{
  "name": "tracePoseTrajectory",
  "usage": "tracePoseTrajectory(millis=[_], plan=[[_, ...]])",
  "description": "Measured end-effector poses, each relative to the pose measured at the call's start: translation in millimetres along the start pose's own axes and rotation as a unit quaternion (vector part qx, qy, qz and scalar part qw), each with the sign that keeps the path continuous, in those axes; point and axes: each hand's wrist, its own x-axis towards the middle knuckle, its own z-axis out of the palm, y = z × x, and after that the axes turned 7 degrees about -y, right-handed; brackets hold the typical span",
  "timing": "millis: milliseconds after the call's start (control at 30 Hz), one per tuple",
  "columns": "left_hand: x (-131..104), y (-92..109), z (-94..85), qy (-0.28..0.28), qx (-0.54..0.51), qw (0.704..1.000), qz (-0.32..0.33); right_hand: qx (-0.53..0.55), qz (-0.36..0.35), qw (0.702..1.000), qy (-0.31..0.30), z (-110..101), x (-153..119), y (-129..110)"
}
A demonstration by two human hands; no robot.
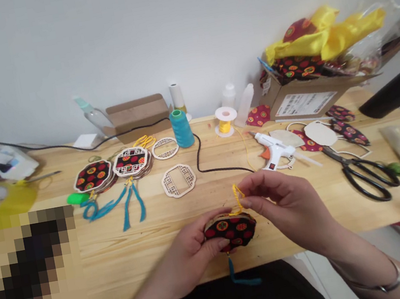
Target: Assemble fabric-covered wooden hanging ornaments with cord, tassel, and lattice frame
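Observation:
A scallop-edged ornament (pixel 233 227) covered in black fabric with red and orange patterns is held near the front of the table. My left hand (pixel 201 242) grips it, thumb across its face and fingers behind. From its lower edge hangs a teal tassel (pixel 242 278). At the top, a yellow cord loop (pixel 237 198) rises, and my right hand (pixel 284 201) pinches it between thumb and fingertips. Beyond the hands lie an openwork wooden frame (pixel 169 183) and a white glue gun (pixel 273 149).
On the left are stacked ornaments (pixel 93 176) with teal tassels. Farther back stand a teal thread cone (pixel 182 129) and a yellow cord spool (pixel 224 125). Black-handled scissors (pixel 363 177) lie right, below a cardboard box (pixel 303 100) of fabric. A black cable (pixel 203 169) crosses the wooden table (pixel 146 262).

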Motion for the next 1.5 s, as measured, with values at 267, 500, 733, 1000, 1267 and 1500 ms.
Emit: tracePoseTrajectory(millis=[267,500,733,1000,1267,1500], plan=[[-1,-4,-2.4,0.007,0.024,1.0,0.008,0.056,0.025,0.998,0.01,5,1,1],[1,-4,-1.5,0.006,0.005,1.0,0.005,0.081,0.029,0.996,0.019,9,2,1],[2,-2,1.8,0.012,-0.032,0.999,-0.001,0.131,0.046,0.99,0.004,9,0,0],[-1,-6,1.9,0.047,0.024,0.998,0.028,0.095,0.05,0.994,0.032,5,-1,8],[1,-22,3.1,0.137,0.15,0.969,0.137,0.103,0.042,0.993,0.041,4,-4,8],[2,-25,3.1,0.144,0.183,0.96,0.155,0.105,0.039,0.992,0.049,5,-4,12]])
